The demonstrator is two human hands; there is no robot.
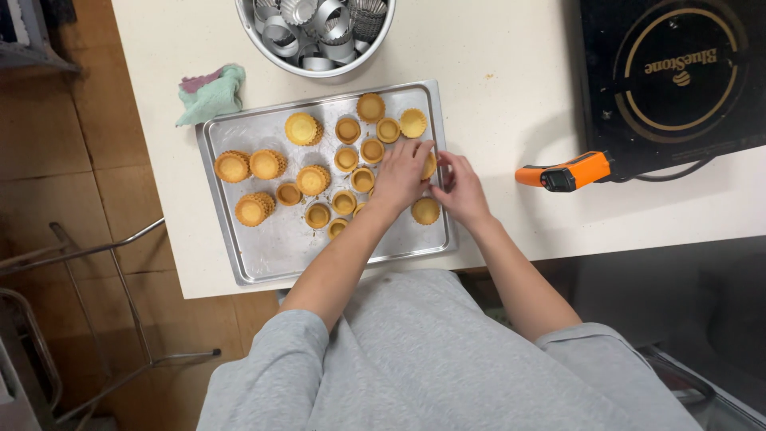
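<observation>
both hands meet over the baking tray (255, 263): left hand (403, 172) spread on tart shells (351, 164), right hand (461, 187) pinching one shell at the tray's right edge.

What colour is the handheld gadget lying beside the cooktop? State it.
Orange and black gadget, clearest in the head view.

Gold ring-and-lettering marking (677, 65) on the black induction cooker (614, 120), table's far right corner

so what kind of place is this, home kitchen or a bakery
Probably a small bakery or pastry kitchen: a metal baking tray of baked tart shells, a bowl of metal tart rings, and an induction cooktop.
</observation>
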